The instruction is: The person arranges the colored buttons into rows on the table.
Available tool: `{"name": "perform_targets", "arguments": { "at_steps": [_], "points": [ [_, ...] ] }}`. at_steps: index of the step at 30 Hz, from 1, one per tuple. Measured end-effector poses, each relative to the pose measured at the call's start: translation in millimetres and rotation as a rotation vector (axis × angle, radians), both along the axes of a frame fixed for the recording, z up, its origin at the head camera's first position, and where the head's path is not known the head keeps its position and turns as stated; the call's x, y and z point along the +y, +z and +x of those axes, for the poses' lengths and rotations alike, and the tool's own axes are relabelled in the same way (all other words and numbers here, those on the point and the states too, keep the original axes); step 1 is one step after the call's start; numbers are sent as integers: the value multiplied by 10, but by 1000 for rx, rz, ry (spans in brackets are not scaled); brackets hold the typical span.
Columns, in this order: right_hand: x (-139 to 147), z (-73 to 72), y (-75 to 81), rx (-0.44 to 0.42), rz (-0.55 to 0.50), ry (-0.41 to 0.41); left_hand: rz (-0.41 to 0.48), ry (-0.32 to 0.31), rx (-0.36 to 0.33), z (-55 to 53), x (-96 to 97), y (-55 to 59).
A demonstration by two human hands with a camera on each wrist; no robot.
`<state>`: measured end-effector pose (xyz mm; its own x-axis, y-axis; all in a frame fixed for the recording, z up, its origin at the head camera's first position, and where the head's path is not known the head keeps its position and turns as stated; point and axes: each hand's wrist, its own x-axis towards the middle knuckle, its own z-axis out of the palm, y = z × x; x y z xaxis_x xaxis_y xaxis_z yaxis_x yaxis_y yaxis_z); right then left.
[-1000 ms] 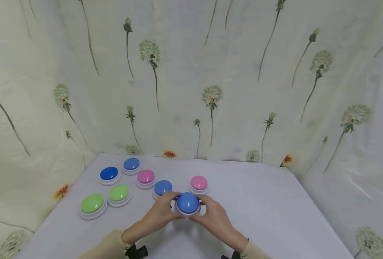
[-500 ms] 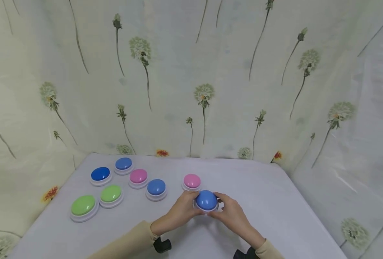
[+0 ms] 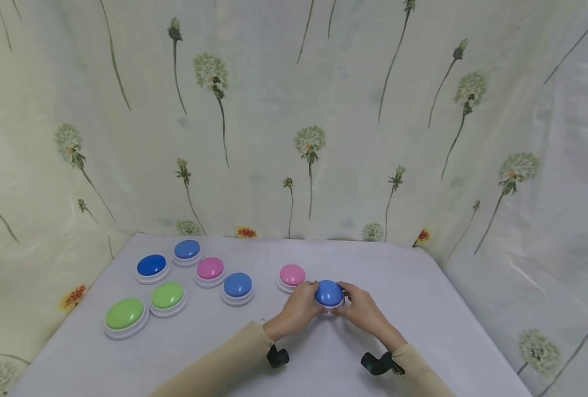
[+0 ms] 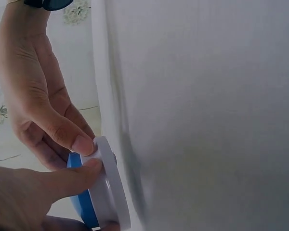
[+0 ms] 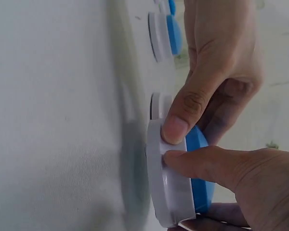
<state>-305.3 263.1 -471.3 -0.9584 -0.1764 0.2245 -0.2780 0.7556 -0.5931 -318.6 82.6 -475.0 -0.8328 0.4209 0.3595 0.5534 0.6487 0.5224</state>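
A blue push button with a round white base [image 3: 329, 293] is between my two hands, close over the white table. My left hand [image 3: 298, 311] grips the near-left side of the base, thumb in front and fingers behind. From the other side my right hand [image 3: 367, 315] holds the same base. Both wrist views show the two thumbs pressed side by side on the white rim [image 5: 171, 192], its dome turned up. Just left of the held button stands a pink push button [image 3: 292, 274], partly covered by my left hand.
On the left half of the table [image 3: 199, 353] stand several more push buttons: a blue one [image 3: 237, 285], a pink one [image 3: 210, 268], a green one [image 3: 124, 314] and others. A dandelion-print curtain [image 3: 254, 110] borders the table behind and at the sides.
Both hands have carried the blue push button to the right and slightly away, from in front of the pink button to its right side. The head view has turned a little to the right.
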Motion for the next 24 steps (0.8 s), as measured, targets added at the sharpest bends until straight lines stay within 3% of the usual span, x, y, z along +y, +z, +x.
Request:
{"name": "perform_targets", "arguments": {
  "at_steps": [7, 19, 24],
  "points": [
    [54, -230, -92, -14, -6, -14, 5, 53, -11, -215, 139, -111],
    [124, -482, -93, -22, -32, 1, 48, 93, -71, -417, 245, -62],
    [159, -552, -151, -72, -61, -1, 26, 107, -36, -453, 275, -100]
  ]
}}
